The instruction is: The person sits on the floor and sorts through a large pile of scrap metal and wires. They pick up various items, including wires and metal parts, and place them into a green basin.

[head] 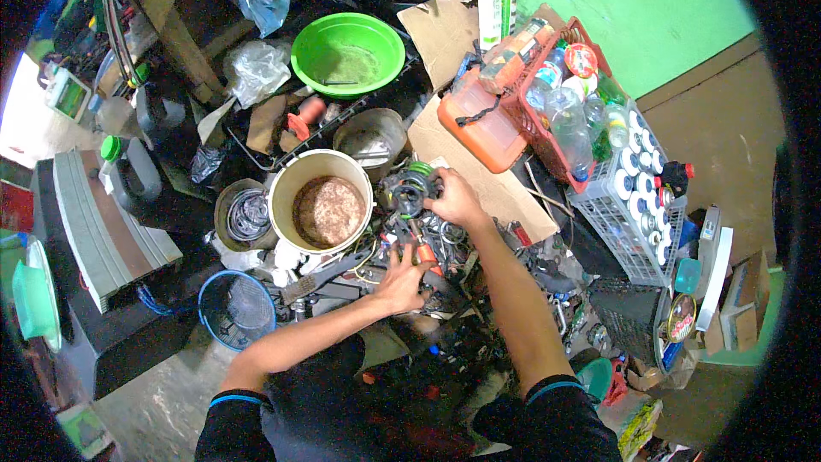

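My right hand [454, 197] grips the side of a dark, round mechanical part [408, 196] with a green ring [420, 168], just right of a cream bucket [277, 205]. Below it, my left hand [405, 282] is spread with fingers apart over a heap of loose metal parts [452, 231]. Beside those fingertips lies an orange cylindrical piece [426, 254], possibly a tool handle; whether they touch it is unclear. Reddish-brown residue [330, 212] covers the bucket's bottom. Left of my hand rests a dark wire brush or similar long tool [324, 279].
A green basin [301, 67] and a metal pot [401, 135] stand beyond the bucket. To its left is a can of coiled wire [224, 231]. A blue-rimmed basket [204, 317] sits near my left forearm. On the right are a red bottle crate [545, 141] and a grey crate of cans [603, 231].
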